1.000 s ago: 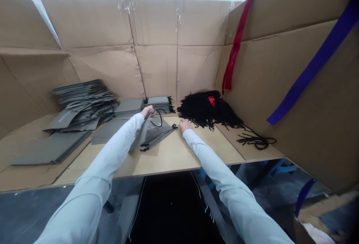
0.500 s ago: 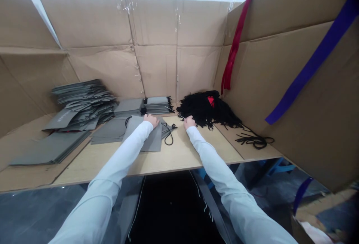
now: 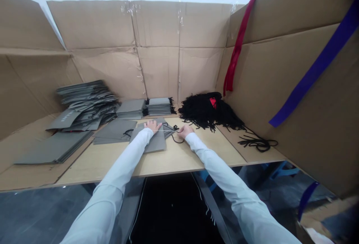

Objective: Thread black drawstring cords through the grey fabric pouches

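Observation:
My left hand [image 3: 153, 125] lies on a flat grey paper bag [image 3: 155, 143], its fingers spread over the upper part. Just right of it, my right hand [image 3: 185, 131] pinches a thin, light, needle-like rod [image 3: 168, 130]. The rod points left across the bag's upper edge, its tip close to my left fingers. A black cord loop [image 3: 177, 140] hangs beside the bag, below my right hand. Another black cord [image 3: 128, 133] shows at the bag's left side. Whether the rod's tip goes into the bag, I cannot tell.
Grey bags are heaped [image 3: 86, 103] at the left, with a flat stack [image 3: 53, 148] before them. Corded bags [image 3: 159, 106] stand at the back. Black cords [image 3: 209, 111] lie in a pile at right. Cardboard walls [image 3: 157, 64] enclose the table; red and blue ribbons hang right.
My right hand has moved from near the black cord pile, down and left, to the bag's edge with the rod. The bag has shifted slightly right, my left hand still on it.

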Demonstrator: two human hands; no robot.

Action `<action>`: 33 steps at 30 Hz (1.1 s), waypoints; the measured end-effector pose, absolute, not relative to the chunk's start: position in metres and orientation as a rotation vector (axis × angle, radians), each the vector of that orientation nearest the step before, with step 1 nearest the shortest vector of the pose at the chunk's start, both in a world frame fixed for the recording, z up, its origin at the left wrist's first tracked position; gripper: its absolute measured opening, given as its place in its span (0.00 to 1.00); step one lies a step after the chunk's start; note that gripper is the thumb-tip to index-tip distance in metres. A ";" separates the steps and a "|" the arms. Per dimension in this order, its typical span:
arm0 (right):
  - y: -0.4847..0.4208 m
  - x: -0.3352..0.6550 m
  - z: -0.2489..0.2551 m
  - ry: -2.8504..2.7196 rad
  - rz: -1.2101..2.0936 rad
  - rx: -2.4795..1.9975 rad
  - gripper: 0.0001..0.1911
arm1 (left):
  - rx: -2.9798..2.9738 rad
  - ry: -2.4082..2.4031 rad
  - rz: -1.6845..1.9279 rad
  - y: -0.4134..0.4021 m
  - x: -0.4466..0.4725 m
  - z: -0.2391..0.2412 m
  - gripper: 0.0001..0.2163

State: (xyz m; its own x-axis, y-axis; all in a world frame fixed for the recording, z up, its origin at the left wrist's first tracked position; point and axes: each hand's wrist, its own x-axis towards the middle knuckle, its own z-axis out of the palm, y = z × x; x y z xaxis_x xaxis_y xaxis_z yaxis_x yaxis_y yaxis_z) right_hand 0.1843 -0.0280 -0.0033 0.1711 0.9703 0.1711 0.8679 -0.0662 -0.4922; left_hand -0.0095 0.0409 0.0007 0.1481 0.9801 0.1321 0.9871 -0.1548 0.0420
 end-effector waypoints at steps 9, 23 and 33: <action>-0.035 0.278 0.031 -1.387 0.249 -1.943 0.11 | -2.348 -2.002 -0.211 0.032 -0.006 0.002 0.27; -0.057 0.252 0.089 -1.443 0.868 -1.395 0.19 | -2.535 -1.873 -0.572 0.015 0.041 0.000 0.19; -0.014 0.168 0.056 -1.106 1.372 -1.038 0.09 | -2.657 -0.962 -1.792 -0.018 0.061 0.032 0.23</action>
